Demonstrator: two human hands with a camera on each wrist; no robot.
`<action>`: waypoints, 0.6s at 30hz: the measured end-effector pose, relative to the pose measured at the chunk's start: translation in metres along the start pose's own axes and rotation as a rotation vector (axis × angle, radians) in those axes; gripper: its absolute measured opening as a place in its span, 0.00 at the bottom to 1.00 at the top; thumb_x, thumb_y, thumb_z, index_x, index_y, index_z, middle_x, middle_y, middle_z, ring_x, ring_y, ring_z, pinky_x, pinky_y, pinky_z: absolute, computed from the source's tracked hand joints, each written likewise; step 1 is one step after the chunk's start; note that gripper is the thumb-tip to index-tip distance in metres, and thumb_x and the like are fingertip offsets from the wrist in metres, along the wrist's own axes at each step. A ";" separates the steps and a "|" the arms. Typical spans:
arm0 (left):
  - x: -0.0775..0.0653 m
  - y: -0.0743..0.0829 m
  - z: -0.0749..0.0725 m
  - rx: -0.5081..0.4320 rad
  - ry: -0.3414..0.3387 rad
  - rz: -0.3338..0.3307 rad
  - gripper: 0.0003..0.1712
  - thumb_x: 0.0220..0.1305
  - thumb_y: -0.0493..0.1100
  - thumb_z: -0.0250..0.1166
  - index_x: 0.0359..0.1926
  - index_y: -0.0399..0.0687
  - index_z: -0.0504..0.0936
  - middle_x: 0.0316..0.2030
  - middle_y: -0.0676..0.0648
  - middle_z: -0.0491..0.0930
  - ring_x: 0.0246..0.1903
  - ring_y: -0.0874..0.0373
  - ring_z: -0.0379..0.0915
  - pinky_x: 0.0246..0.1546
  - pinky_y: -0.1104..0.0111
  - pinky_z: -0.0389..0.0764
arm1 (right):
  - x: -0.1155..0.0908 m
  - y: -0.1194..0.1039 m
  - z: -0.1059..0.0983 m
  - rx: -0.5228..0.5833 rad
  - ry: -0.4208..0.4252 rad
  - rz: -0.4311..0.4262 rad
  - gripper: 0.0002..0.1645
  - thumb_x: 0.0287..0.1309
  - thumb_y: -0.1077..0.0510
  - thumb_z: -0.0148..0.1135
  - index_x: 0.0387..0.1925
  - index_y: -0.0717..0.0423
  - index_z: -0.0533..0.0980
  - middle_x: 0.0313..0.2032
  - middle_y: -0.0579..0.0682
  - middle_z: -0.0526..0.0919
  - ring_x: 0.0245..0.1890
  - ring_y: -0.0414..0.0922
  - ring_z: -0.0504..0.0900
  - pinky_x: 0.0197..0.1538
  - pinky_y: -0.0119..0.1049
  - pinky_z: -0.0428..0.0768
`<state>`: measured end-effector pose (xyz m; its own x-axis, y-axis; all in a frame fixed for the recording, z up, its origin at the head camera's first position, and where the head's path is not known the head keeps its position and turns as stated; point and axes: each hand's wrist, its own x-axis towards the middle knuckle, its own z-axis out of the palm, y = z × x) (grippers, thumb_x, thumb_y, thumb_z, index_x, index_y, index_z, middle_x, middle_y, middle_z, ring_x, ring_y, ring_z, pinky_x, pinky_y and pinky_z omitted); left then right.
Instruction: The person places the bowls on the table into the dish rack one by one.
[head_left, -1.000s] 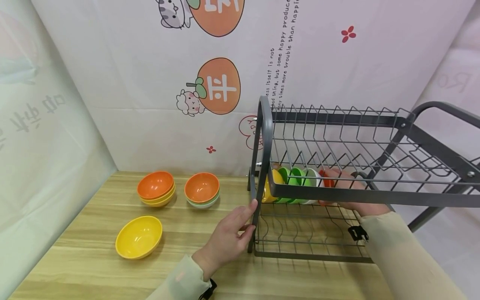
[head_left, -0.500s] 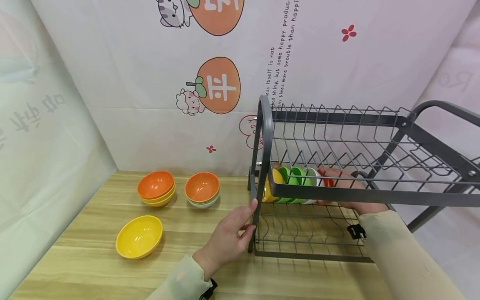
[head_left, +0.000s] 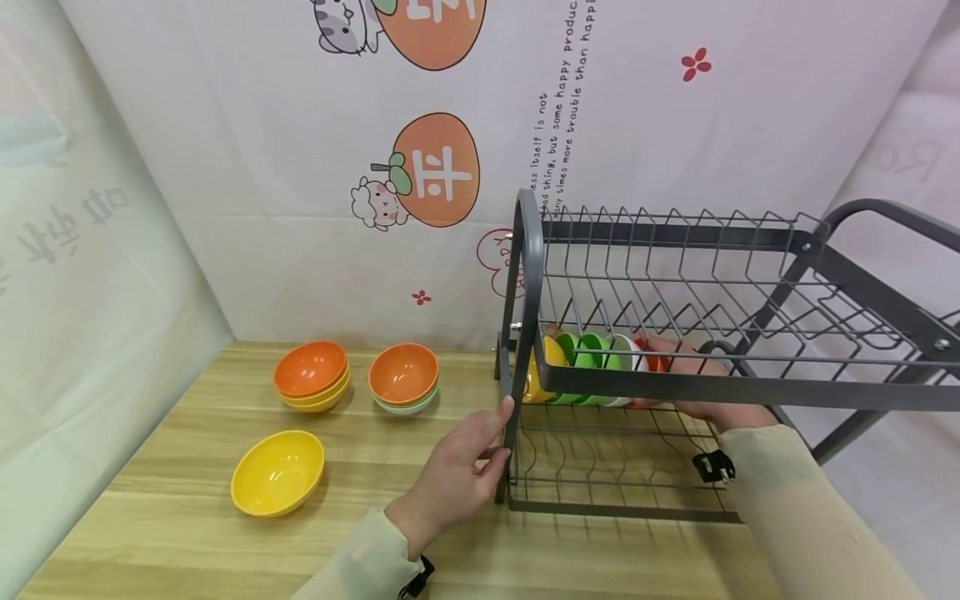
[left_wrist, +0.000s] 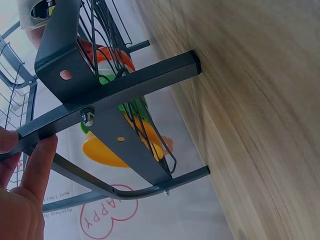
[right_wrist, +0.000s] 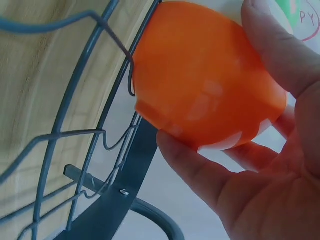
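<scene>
My left hand [head_left: 457, 467] pinches the front left post of a dark grey two-tier dish rack [head_left: 750, 393], thumb and fingers on either side of the bar. Inside the lower tier, my right hand [right_wrist: 280, 187] holds an orange bowl [right_wrist: 205, 80] on its side, its base facing my palm. To the left of that bowl, a white bowl [head_left: 622, 357], green bowls [head_left: 591, 354] and a yellow bowl [head_left: 553, 354] stand on edge in a row. The upper tier's front bar and wires partly cover my right hand and the bowls in the head view.
On the wooden table [head_left: 172, 517] left of the rack stand an orange-topped stack with yellow bowls [head_left: 318, 402], a second stack topped by an orange bowl [head_left: 403, 375], and a single yellow bowl [head_left: 277, 473]. A printed white cloth [head_left: 300, 267] hangs close behind.
My right hand and the orange bowl have shifted slightly left, closer to the white bowl. The left hand keeps its place on the post.
</scene>
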<state>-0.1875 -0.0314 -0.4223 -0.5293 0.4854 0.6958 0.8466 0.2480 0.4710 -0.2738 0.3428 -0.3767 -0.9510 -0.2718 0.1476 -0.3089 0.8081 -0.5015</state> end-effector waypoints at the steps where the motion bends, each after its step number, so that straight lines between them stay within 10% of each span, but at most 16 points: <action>1: 0.000 0.000 0.000 -0.002 -0.002 -0.002 0.53 0.60 0.23 0.64 0.79 0.58 0.52 0.53 0.42 0.77 0.49 0.47 0.76 0.44 0.76 0.81 | -0.002 -0.004 -0.001 -0.006 -0.003 0.011 0.55 0.40 0.46 0.83 0.69 0.53 0.68 0.55 0.61 0.77 0.47 0.57 0.77 0.46 0.56 0.77; 18: 0.000 -0.002 0.000 -0.032 0.017 0.005 0.55 0.59 0.22 0.64 0.79 0.61 0.51 0.52 0.41 0.77 0.46 0.45 0.76 0.41 0.79 0.81 | -0.005 -0.004 -0.003 -0.008 -0.092 0.071 0.71 0.38 0.47 0.84 0.76 0.57 0.49 0.63 0.67 0.66 0.58 0.66 0.68 0.56 0.71 0.67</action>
<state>-0.1892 -0.0318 -0.4227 -0.5260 0.4721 0.7074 0.8472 0.2183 0.4843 -0.2674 0.3429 -0.3728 -0.9650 -0.2601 0.0326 -0.2409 0.8310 -0.5015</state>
